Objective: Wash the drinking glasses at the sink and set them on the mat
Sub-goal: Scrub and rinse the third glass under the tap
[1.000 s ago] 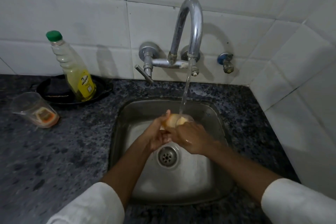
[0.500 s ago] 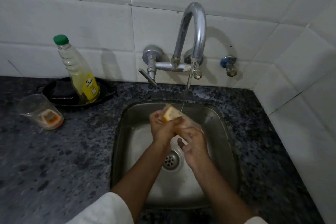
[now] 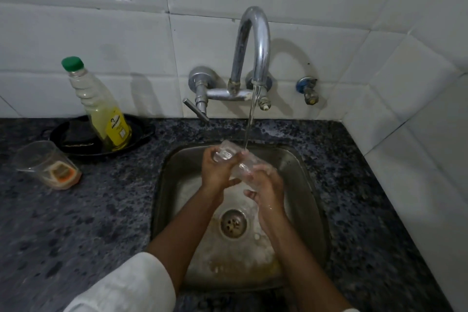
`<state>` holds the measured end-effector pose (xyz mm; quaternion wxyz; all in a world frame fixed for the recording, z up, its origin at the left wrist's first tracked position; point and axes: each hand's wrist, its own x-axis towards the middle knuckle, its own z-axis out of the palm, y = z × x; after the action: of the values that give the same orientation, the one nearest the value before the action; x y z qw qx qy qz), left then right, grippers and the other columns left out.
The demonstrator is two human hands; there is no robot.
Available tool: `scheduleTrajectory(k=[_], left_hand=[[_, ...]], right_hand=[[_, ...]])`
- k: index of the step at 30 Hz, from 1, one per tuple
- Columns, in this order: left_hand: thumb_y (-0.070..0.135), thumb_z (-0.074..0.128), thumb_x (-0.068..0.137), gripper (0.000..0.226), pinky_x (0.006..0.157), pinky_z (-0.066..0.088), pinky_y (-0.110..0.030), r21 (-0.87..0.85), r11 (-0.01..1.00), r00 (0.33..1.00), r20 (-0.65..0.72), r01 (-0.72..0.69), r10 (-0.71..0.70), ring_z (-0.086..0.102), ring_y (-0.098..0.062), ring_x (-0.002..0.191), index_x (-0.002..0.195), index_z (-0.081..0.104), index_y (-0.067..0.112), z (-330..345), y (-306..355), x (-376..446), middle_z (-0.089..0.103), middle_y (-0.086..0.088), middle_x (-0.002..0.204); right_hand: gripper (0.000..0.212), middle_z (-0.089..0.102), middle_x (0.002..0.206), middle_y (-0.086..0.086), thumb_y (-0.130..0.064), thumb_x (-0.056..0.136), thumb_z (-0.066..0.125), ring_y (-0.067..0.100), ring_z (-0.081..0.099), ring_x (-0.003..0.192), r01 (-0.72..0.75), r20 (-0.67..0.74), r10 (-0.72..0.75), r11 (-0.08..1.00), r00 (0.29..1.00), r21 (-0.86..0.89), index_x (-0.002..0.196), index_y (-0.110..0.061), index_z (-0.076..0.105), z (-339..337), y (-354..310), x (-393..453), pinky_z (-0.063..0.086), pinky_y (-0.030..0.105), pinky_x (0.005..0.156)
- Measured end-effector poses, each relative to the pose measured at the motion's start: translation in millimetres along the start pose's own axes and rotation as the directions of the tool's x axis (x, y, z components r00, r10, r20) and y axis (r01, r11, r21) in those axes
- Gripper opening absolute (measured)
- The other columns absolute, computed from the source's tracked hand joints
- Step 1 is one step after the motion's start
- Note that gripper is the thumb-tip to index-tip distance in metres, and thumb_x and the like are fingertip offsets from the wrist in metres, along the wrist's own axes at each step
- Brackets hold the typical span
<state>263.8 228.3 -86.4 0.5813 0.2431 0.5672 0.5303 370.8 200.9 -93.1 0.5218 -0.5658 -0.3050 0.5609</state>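
Over the sink (image 3: 307, 185), both hands hold the clear drinking glass (image 3: 234, 162) tilted under the tap's water stream (image 3: 249, 124), the left hand (image 3: 219, 172) gripping its far end and the right hand (image 3: 266, 185) wrapped around its near end, probably so rinsing water reaches it.

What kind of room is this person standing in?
Most likely a home kitchen: a steel sink set into a dark speckled stone counter, a wall tap running over a drinking glass, and a bottle of dish liquid beside white tiles.
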Motion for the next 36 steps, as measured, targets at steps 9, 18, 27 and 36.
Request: scheduleTrajectory(k=[9, 18, 27, 36], left_hand=[[0.029, 0.057, 0.091, 0.047, 0.086, 0.055, -0.034, -0.535, 0.752, 0.893, 0.422, 0.386, -0.158, 0.065, -0.028, 0.099, 0.124, 0.058, -0.005, -10.8, -31.0, 8.8, 0.065, -0.021, 0.112], [0.026, 0.059, 0.092, 0.030, 0.070, 0.059, -0.035, -0.462, 0.821, 0.893, 0.434, 0.335, -0.121, 0.067, -0.027, 0.088, 0.109, 0.062, 0.002, -12.4, -21.1, 11.2, 0.067, -0.020, 0.104], [0.040, 0.060, 0.093, 0.048, 0.099, 0.051, -0.042, -0.410, 0.845, 0.908, 0.375, 0.343, -0.187, 0.066, -0.030, 0.110, 0.122, 0.063, 0.002, -8.5, -13.5, 16.1, 0.068, -0.021, 0.118], [0.045, 0.063, 0.089, 0.056, 0.083, 0.057, -0.035, -0.260, 0.916, 0.899, 0.397, 0.305, -0.187, 0.068, -0.025, 0.093, 0.124, 0.063, 0.001, -8.1, 4.9, 20.2, 0.070, -0.017, 0.107]], right_hand=[[0.021, 0.071, 0.091, 0.004, -0.024, 0.088, 0.047, 0.022, 0.067, 0.084, 0.524, 0.485, -0.199, 0.354, 0.852, -0.775, 0.096, -0.018, 0.066, 11.7, -36.9, 12.0, 0.053, 0.040, 0.071], [0.027, 0.071, 0.083, 0.010, -0.023, 0.093, 0.046, 0.021, 0.067, 0.077, 0.323, 0.416, -0.052, 0.720, 0.908, -0.614, 0.091, -0.011, 0.070, 21.2, -45.9, 15.8, 0.056, 0.044, 0.069], [0.031, 0.058, 0.068, -0.001, -0.018, 0.097, 0.046, 0.015, 0.059, 0.068, 0.527, 0.558, -0.081, 0.465, 0.826, -0.712, 0.068, -0.019, 0.058, 31.6, -63.8, 23.1, 0.041, 0.031, 0.065], [0.021, 0.064, 0.084, 0.009, -0.025, 0.096, 0.046, 0.022, 0.061, 0.077, 0.669, 0.669, -0.064, 0.156, 0.741, -0.726, 0.087, -0.013, 0.061, 15.6, -63.8, 28.8, 0.044, 0.034, 0.064]])
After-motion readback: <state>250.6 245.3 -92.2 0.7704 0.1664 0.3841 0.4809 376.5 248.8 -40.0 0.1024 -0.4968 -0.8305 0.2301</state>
